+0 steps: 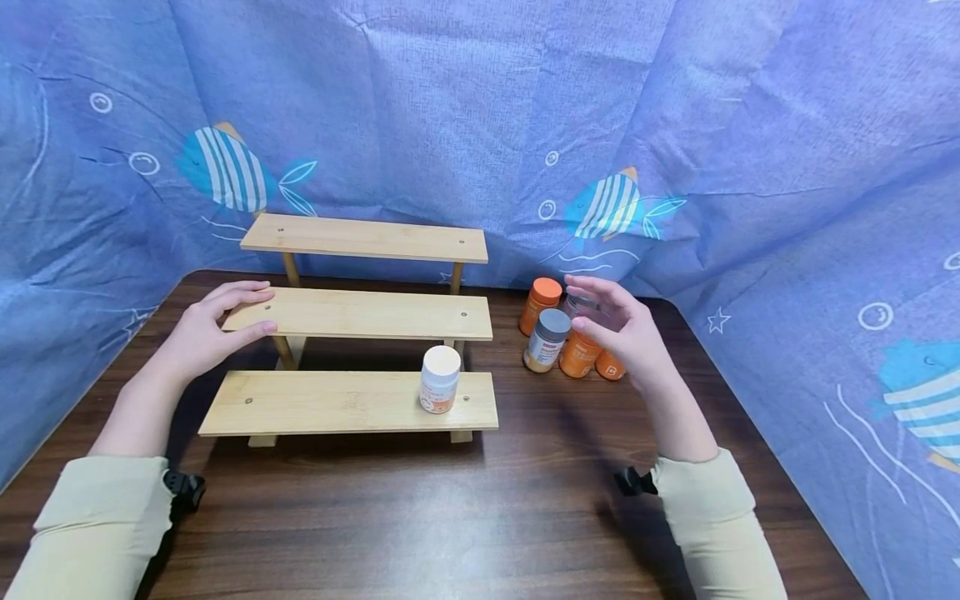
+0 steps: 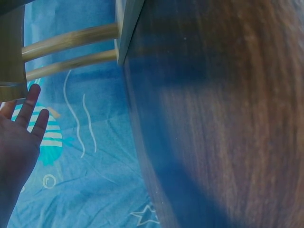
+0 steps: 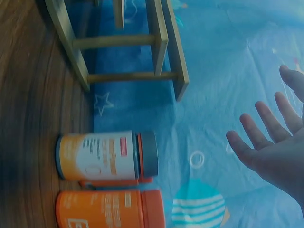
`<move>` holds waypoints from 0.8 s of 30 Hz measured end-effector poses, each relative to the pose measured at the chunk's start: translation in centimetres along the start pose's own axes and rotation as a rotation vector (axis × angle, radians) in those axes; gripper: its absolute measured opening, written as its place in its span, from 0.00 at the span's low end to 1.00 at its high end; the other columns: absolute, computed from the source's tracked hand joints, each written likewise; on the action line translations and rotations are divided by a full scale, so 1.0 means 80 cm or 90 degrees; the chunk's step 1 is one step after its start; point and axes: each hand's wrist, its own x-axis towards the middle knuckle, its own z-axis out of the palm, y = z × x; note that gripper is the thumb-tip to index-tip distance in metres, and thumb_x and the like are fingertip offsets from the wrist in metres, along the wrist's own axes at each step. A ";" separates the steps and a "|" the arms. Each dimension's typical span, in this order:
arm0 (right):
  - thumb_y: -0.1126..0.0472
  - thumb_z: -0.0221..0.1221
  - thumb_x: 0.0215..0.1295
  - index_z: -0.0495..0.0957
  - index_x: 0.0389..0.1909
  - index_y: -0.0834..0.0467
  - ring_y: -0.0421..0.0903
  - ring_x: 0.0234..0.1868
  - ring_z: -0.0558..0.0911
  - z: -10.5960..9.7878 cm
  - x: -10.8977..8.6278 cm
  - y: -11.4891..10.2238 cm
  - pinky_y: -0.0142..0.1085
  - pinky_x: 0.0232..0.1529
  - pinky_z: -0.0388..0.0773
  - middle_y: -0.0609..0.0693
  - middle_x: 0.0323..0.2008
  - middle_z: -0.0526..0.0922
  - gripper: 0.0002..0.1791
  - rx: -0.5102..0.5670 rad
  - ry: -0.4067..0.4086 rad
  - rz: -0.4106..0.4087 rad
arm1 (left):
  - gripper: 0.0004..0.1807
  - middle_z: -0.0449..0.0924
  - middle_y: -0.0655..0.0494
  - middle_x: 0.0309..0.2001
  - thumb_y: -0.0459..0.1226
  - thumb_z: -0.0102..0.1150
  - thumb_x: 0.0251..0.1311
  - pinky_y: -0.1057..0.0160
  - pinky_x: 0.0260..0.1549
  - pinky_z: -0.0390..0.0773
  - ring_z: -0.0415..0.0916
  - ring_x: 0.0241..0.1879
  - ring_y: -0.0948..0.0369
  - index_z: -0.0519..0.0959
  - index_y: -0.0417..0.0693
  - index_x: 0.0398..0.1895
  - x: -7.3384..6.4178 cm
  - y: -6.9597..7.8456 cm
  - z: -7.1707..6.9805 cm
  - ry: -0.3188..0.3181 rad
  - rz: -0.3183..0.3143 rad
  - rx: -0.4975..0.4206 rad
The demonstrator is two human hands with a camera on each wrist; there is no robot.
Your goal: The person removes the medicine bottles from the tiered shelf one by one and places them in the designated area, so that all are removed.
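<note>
A three-tier wooden rack [image 1: 360, 314] stands on the table, and my left hand [image 1: 202, 329] rests at the left end of its middle shelf. Its thumb lies by the front edge and the other fingers by the back edge; in the left wrist view they look straight and spread. On the bottom shelf, toward the right, a white bottle [image 1: 439, 383] stands upright. My right hand [image 1: 626, 329] hovers over a group of supplement bottles, fingers apart and holding nothing. Among them are a grey-lidded bottle [image 3: 99, 156] and an orange bottle [image 3: 102, 209]. The hand partly hides the rightmost bottles.
Another orange bottle [image 1: 542, 304] stands at the back of the group, right of the rack. Blue fish-patterned cloth [image 1: 450, 125] hangs behind and beside the dark wooden table [image 1: 450, 525].
</note>
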 end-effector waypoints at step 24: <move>0.77 0.61 0.55 0.68 0.61 0.66 0.47 0.68 0.64 0.093 0.010 -0.036 0.55 0.63 0.63 0.57 0.66 0.66 0.30 -0.036 -0.160 -0.077 | 0.27 0.67 0.57 0.63 0.44 0.66 0.55 0.88 0.49 0.54 0.58 0.67 0.61 0.75 0.52 0.60 0.000 0.001 0.000 0.001 0.004 -0.014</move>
